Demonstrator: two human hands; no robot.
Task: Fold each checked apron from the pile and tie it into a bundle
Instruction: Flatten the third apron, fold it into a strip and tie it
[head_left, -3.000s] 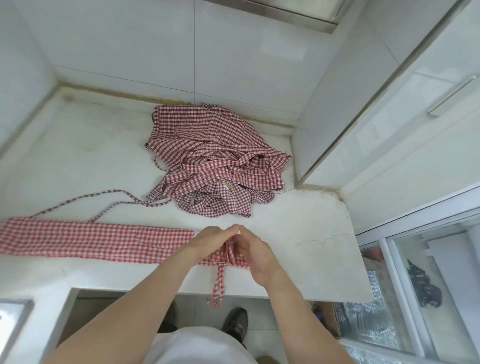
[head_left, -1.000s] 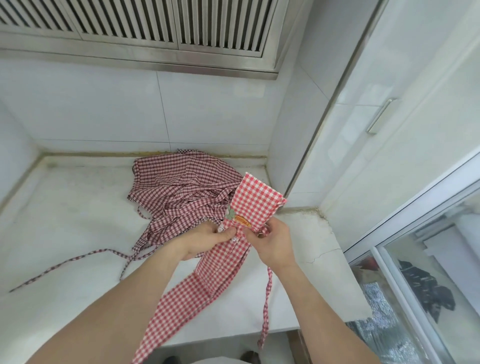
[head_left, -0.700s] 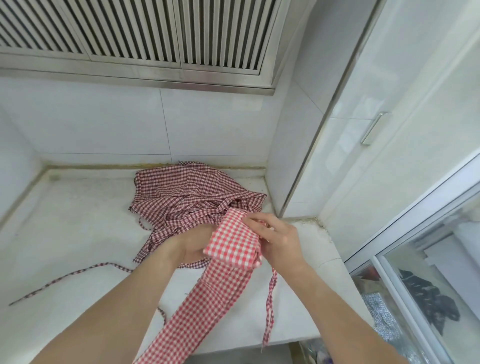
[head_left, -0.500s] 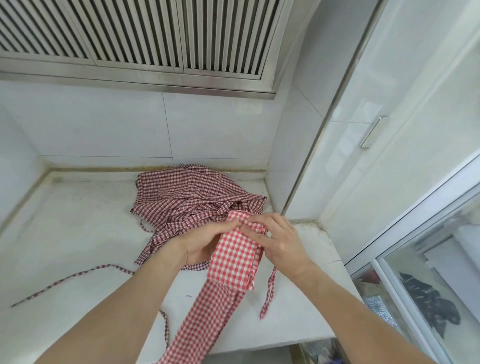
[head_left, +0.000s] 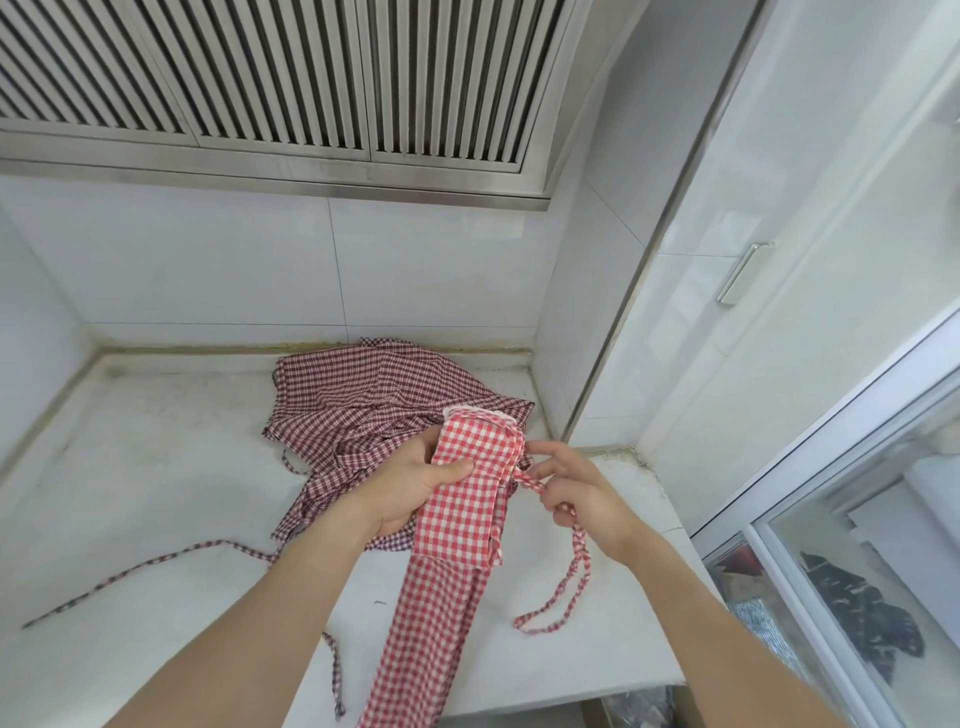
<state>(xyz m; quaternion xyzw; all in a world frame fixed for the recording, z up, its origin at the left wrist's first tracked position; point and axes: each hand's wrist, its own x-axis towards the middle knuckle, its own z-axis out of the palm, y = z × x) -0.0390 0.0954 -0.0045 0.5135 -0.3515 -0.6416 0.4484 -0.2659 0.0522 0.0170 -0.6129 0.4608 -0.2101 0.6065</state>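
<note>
Both hands work above the near right part of the white stone desk (head_left: 156, 467). Left hand (head_left: 410, 486) grips the folded top of a bright red-and-white checked cotton apron (head_left: 467, 499), thumb pressed flat across the front and fingers curled behind, which seems meant to keep the stacked folds from springing open. Right hand (head_left: 576, 493) pinches a thin red checked tie string (head_left: 558, 597) just beside the fold's right edge, fingers curled round it; the string loops down toward the desk and back up, slack. Below the grip, the unfolded rest of the apron hangs as a long narrow strip toward the near edge of the desk and past it.

Judging by this hold, the step in hand is to wind the string round the folded part, so the left hand acts as a clamp while the right feeds the tie.

Farther back, against the tiled wall, lies the pile of darker red checked aprons (head_left: 374, 405), crumpled, with one long string (head_left: 145, 571) trailing left across the desk. Those are not yet folded. A slatted steel vent (head_left: 260, 78) hangs above.
</note>
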